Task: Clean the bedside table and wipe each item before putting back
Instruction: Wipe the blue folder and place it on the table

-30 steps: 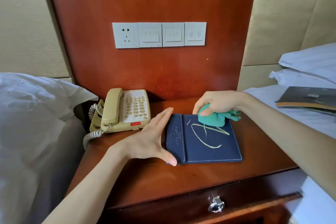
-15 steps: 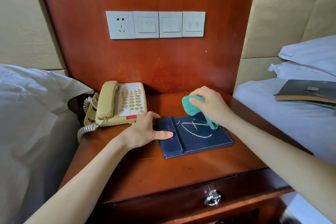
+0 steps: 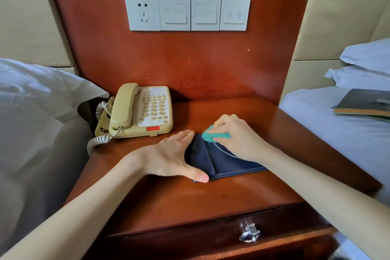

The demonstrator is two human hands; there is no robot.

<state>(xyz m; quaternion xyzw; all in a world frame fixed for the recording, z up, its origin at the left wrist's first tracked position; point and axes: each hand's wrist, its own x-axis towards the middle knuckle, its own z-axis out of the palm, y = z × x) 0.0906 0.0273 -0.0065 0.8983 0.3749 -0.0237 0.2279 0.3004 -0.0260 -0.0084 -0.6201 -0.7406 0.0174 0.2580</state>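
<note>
A dark blue leather pad with a pale looping mark lies flat on the wooden bedside table. My left hand braces the pad's left edge, fingers along its far corner and thumb at its near corner. My right hand grips a bunched teal cloth and presses it on the pad's far left part. Most of the pale mark is hidden under that hand.
A beige corded phone sits at the table's back left. A row of wall switches is on the wood panel above. Beds flank the table; a dark booklet lies on the right one. A drawer handle is below.
My right hand has swept the cloth leftward across the pad, from its far right part to its far left. My left hand has kept bracing the left edge. The camera has moved closer.
</note>
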